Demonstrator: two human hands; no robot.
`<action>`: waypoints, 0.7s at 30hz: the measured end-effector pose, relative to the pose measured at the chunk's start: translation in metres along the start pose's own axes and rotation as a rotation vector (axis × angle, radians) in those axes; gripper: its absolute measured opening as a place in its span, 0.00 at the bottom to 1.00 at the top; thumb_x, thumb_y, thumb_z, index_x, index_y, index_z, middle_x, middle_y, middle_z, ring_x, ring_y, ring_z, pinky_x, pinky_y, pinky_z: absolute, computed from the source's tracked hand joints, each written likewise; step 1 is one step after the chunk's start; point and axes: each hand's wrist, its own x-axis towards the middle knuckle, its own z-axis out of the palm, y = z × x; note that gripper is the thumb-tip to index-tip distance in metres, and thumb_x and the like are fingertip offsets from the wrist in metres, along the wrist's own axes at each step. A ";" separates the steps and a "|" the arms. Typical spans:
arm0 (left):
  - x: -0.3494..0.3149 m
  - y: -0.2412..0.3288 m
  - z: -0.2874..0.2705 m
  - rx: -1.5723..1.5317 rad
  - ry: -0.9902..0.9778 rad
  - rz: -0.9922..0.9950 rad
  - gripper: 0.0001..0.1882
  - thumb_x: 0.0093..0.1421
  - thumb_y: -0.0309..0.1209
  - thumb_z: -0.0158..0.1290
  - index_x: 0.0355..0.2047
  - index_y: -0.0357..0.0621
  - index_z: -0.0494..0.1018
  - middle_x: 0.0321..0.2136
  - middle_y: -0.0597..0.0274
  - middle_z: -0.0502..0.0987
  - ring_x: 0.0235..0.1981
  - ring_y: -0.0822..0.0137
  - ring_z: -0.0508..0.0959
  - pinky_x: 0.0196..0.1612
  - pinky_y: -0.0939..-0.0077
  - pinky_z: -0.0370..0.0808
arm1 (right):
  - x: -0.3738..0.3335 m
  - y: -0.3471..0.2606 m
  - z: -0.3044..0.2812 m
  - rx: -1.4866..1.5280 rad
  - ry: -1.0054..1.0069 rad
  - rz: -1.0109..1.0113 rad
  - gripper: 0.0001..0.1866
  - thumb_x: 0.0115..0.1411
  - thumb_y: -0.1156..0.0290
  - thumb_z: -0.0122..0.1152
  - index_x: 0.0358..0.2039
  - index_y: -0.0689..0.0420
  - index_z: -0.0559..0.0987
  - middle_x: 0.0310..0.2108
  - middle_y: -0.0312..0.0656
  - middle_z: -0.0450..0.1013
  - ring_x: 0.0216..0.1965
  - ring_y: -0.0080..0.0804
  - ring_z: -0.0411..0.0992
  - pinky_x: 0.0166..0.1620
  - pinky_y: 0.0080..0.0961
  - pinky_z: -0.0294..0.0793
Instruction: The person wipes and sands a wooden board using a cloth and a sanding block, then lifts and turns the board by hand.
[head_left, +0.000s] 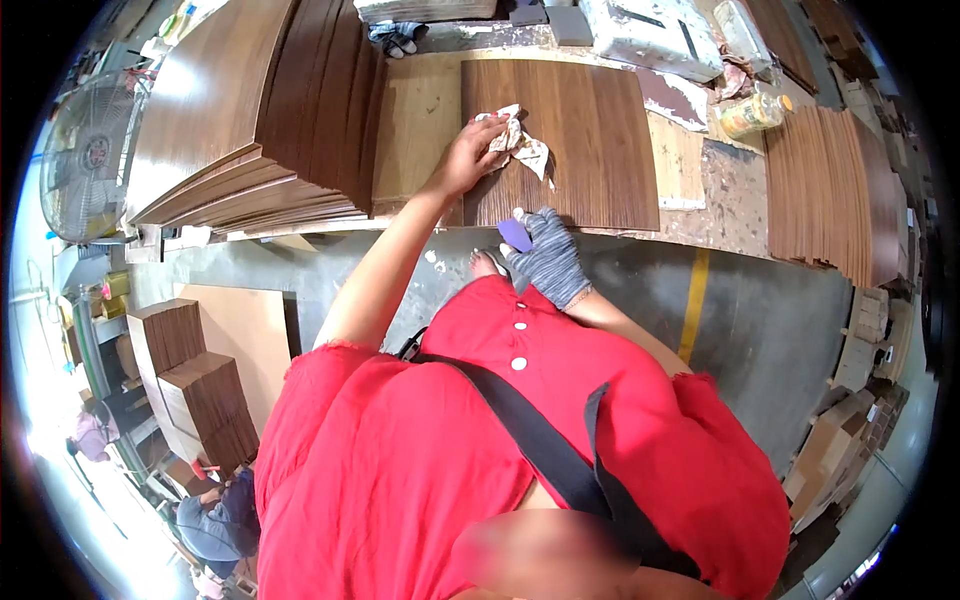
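A brown wood-grain panel [600, 140] lies flat on the worktable before me. My bare left hand [472, 158] rests on its left part, fingers closed on a crumpled, stained white rag [528, 152] that spreads over the panel. At the panel's near edge is my right hand [552, 255], in a grey knitted glove. Between its thumb and fingers it grips a small purple block [515, 236]; what the block is made of I cannot tell.
Tall stacks of brown panels [320, 100] stand at the left, with another stack [825, 185] at the right. A plastic bottle [752, 115] lies near white wrapped packs [650, 35]. Behind me on the left are a fan [92, 155], more boards [205, 385] and another person [218, 520].
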 end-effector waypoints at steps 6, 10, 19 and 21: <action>-0.001 0.009 -0.003 -0.010 -0.031 -0.053 0.23 0.60 0.24 0.56 0.57 0.38 0.73 0.59 0.51 0.72 0.61 0.51 0.70 0.65 0.62 0.65 | 0.025 -0.032 0.023 0.137 -0.097 -0.013 0.29 0.51 0.59 0.70 0.49 0.65 0.75 0.47 0.59 0.70 0.47 0.55 0.69 0.54 0.44 0.70; 0.000 0.011 -0.007 -0.029 -0.070 -0.072 0.25 0.60 0.22 0.55 0.58 0.37 0.71 0.61 0.50 0.71 0.64 0.51 0.68 0.68 0.61 0.61 | 0.015 -0.024 0.010 0.047 -0.025 -0.048 0.24 0.54 0.62 0.67 0.49 0.61 0.76 0.46 0.55 0.73 0.48 0.52 0.69 0.54 0.43 0.70; 0.001 0.011 -0.005 0.007 -0.050 -0.076 0.23 0.61 0.26 0.57 0.57 0.37 0.72 0.61 0.50 0.71 0.64 0.50 0.69 0.67 0.60 0.61 | -0.021 0.021 -0.046 0.015 0.222 0.212 0.25 0.52 0.65 0.70 0.49 0.60 0.77 0.38 0.49 0.71 0.42 0.49 0.71 0.49 0.40 0.74; 0.000 0.001 -0.001 0.013 -0.052 -0.068 0.23 0.60 0.25 0.57 0.57 0.37 0.72 0.61 0.49 0.71 0.63 0.49 0.69 0.68 0.59 0.61 | -0.016 0.025 -0.022 -0.030 0.121 -0.026 0.22 0.55 0.60 0.66 0.48 0.56 0.79 0.44 0.47 0.74 0.49 0.48 0.69 0.52 0.40 0.71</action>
